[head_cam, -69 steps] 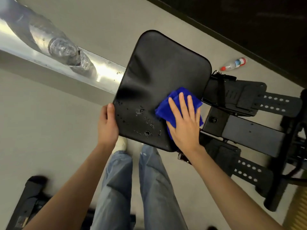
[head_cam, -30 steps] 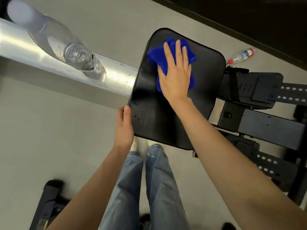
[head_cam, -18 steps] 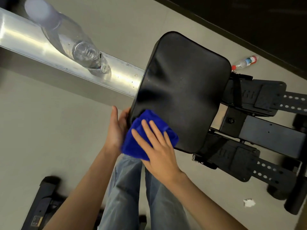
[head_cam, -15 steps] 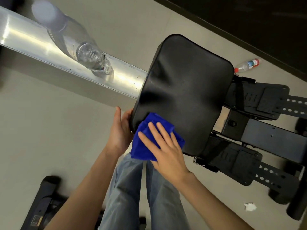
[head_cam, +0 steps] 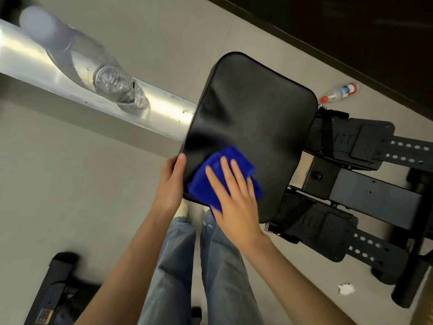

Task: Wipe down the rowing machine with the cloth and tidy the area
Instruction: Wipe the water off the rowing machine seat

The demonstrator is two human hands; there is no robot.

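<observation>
The rowing machine's black padded seat [head_cam: 253, 118] fills the middle of the view, on a silver rail [head_cam: 161, 109]. A blue cloth [head_cam: 210, 181] lies on the seat's near left corner. My right hand [head_cam: 234, 202] presses flat on the cloth with straight fingers. My left hand [head_cam: 169, 184] grips the seat's near left edge, thumb on top. The seat surface looks dry and smooth.
A clear plastic bottle [head_cam: 112, 83] stands on the rail at the left. A small bottle with a red cap [head_cam: 339, 92] lies on the floor beyond the seat. A crumpled white scrap [head_cam: 346, 289] lies on the floor at lower right. Black footplates [head_cam: 365, 146] extend right. My legs stand below.
My right hand swept the cloth from the seat's far side to its near left corner, then slid it slightly right onto the seat. The droplets seen earlier are gone. My left hand kept its grip.
</observation>
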